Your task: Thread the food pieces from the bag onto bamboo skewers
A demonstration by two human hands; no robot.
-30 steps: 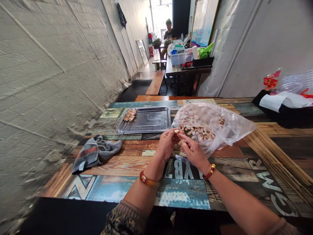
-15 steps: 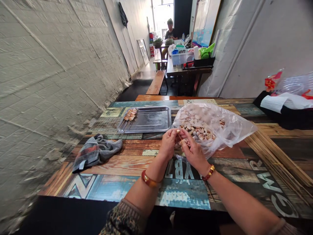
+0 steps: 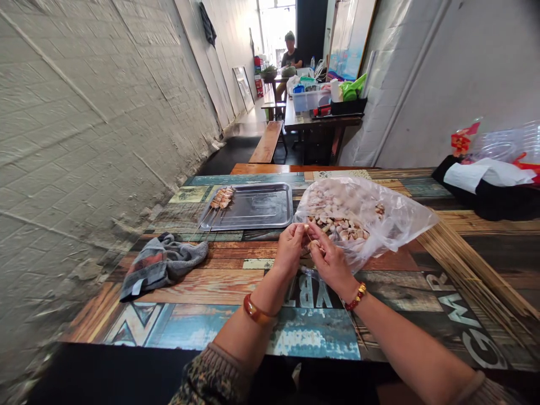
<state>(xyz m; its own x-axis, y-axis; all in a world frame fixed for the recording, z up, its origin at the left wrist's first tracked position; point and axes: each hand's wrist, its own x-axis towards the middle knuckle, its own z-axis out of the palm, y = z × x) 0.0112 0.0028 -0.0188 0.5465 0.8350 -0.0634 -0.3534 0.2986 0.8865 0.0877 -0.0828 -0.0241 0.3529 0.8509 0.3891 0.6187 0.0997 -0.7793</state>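
My left hand (image 3: pixel 291 244) is closed, its fingertips pinching a small pale piece of food (image 3: pixel 306 227) at the tip of a thin skewer. My right hand (image 3: pixel 333 263) grips the bamboo skewer (image 3: pixel 358 328), whose lower end shows below the wrist. Just beyond the hands lies a clear plastic bag (image 3: pixel 396 216) of pale and brownish food pieces (image 3: pixel 348 231), of a kind I cannot make out. Left of it, a metal tray (image 3: pixel 264 205) bears a few loaded skewers (image 3: pixel 222 198) at its left end, their sticks poking over the edge.
A grey cloth (image 3: pixel 166 264) lies at the left. Many bare bamboo skewers (image 3: pixel 476 270) are spread on the right, near a black container (image 3: pixel 468 194) with white paper. Farther back are a bench (image 3: pixel 268 142), a table with bins (image 3: pixel 310 101) and a seated person (image 3: pixel 291 55).
The view has shifted slightly, so everything appears a little farther left. Both hands keep nearly the same pose at the skewer tip, with only slight finger movement.
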